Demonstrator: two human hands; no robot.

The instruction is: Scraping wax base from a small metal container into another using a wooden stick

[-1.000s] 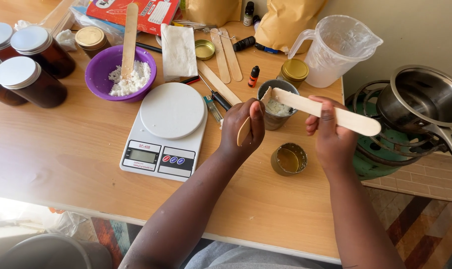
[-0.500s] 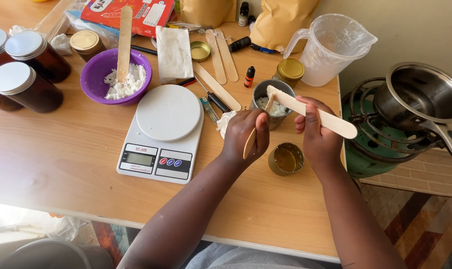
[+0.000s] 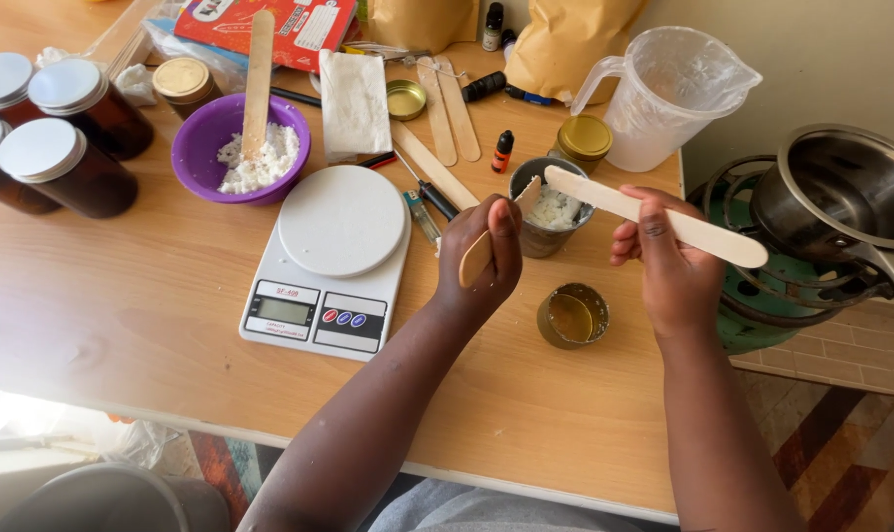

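Note:
My left hand [image 3: 481,254] grips a short wooden stick [image 3: 474,261] whose white-coated tip reaches the rim of a small metal tin [image 3: 548,207] holding white wax flakes. My right hand [image 3: 671,264] holds a long flat wooden stick [image 3: 698,232], its far end over the same tin. The two stick tips are close together above the tin. An open gold tin [image 3: 573,315] stands on the table just below, between my hands.
A white digital scale [image 3: 331,258] sits left of my hands. Behind it are a purple bowl [image 3: 196,148] of white flakes with a stick in it, dark lidded jars [image 3: 63,163], loose wooden sticks, a plastic jug [image 3: 663,94], and a pot [image 3: 846,192] on a green burner beyond the table's right edge.
Both sticks drew back slightly from inside the tin. My right hand shifted right and the long stick now lies flatter over the rim.

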